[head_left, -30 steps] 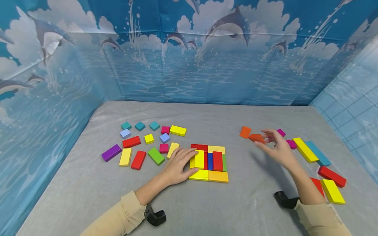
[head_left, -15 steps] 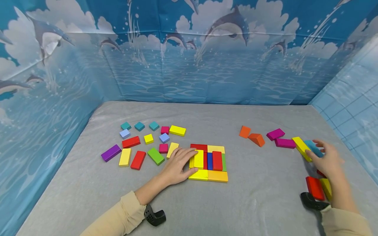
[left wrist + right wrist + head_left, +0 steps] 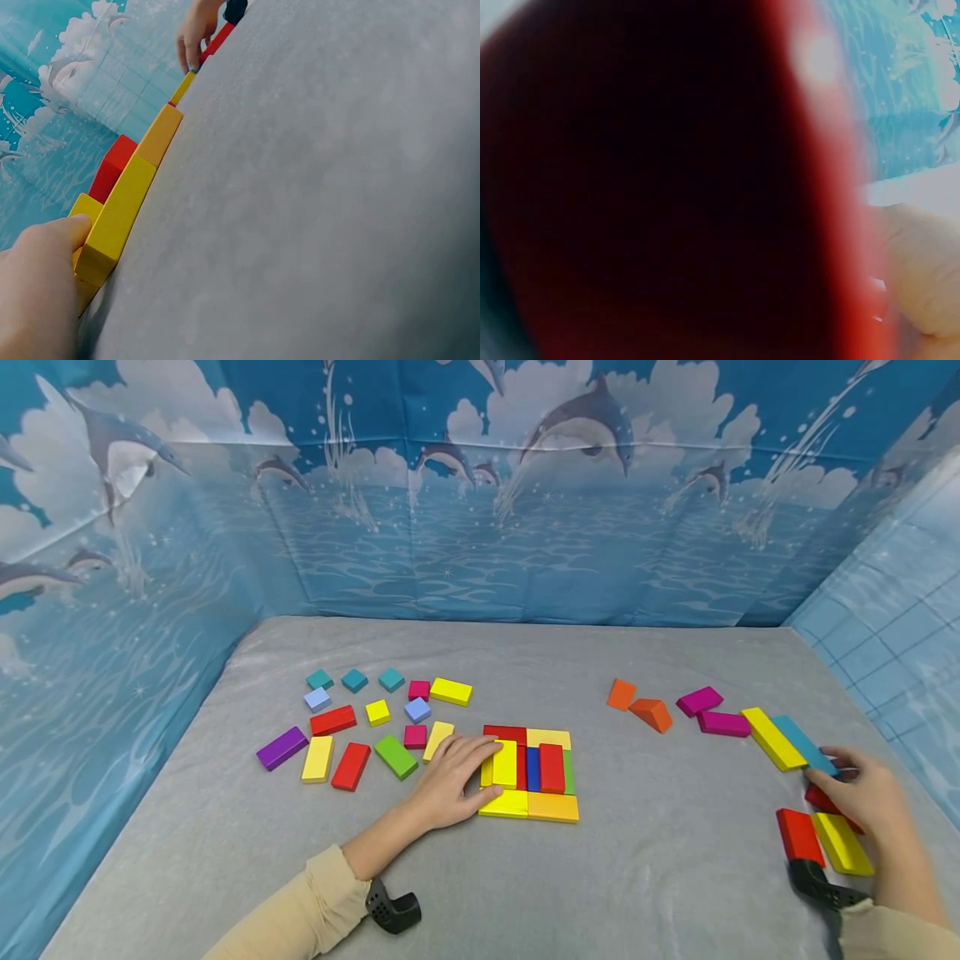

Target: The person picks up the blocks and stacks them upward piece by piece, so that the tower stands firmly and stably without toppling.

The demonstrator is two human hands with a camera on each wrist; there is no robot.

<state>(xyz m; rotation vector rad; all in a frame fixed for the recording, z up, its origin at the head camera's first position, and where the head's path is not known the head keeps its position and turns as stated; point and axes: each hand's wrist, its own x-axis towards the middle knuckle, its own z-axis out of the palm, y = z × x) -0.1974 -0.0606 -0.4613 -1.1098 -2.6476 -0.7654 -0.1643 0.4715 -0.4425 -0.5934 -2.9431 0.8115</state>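
My left hand (image 3: pixel 453 781) rests on a flat rectangle of coloured blocks. Its thumb and fingers grip a yellow block (image 3: pixel 506 765) lying on top, with the thumb at the near end. A red block (image 3: pixel 552 769) lies on the same layout, near a blue block (image 3: pixel 533 770). Over on the right, my right hand (image 3: pixel 862 785) is at the near end of a light blue block (image 3: pixel 804 745), above a partly hidden red block (image 3: pixel 823 799). Whether its fingers pinch either one is unclear. A blurred dark red shape (image 3: pixel 667 180) fills most of the right wrist view.
Loose blocks lie at the left, among them a purple one (image 3: pixel 282 748) and a green one (image 3: pixel 396 757). Two orange blocks (image 3: pixel 652 715) and two magenta blocks (image 3: pixel 723 724) lie right of centre. More red (image 3: pixel 799 837) and yellow (image 3: pixel 842 843) blocks lie by the right wrist.
My right hand has left the orange blocks, moving right and then nearer along the light blue block. The left hand stays in place, and the blocks look unmoved.
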